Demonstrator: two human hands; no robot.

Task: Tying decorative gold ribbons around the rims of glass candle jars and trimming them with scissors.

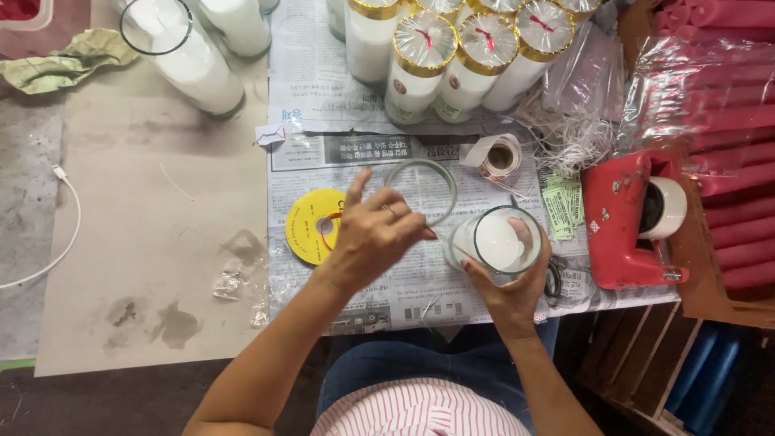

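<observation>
A glass candle jar [499, 242] (white wax inside) is gripped from below by the right hand [508, 287] on the newspaper [355, 161]. The left hand [375, 234] is held just beside its rim — fingertips pinched together, what they pinch cannot be told — near a yellow spool [311, 226].

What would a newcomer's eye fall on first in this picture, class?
Probably the right hand gripping a glass jar of white wax at centre, with the left hand pinching beside its rim. Next, the gold-capped candle jars along the top and the red tape dispenser at right.
</observation>
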